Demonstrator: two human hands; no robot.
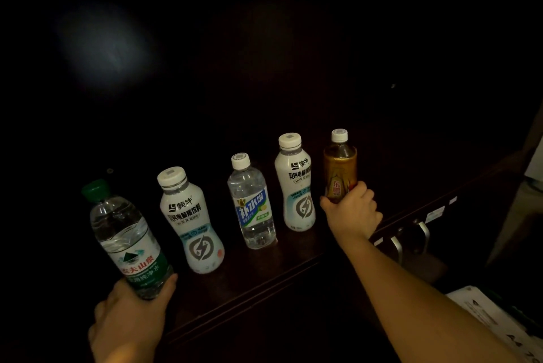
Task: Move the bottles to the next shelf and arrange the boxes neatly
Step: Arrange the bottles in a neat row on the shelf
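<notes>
Several bottles stand in a row on a dark wooden shelf point(264, 280). My left hand point(129, 318) grips the base of a green-capped clear water bottle point(123, 233) at the left end, tilted slightly. To its right stand a white milky bottle point(192, 224), a clear bottle with a blue label point(252, 204) and a second white bottle point(295, 183). At the right end my right hand point(352, 209) is closed around the lower part of an amber tea bottle point(340, 165) with a white cap.
The shelf interior behind the bottles is dark, with a faint light patch on the back wall point(108, 48). Metal handles point(411, 236) sit on a dark surface to the right. A white box with printed marks point(499, 318) lies at the lower right.
</notes>
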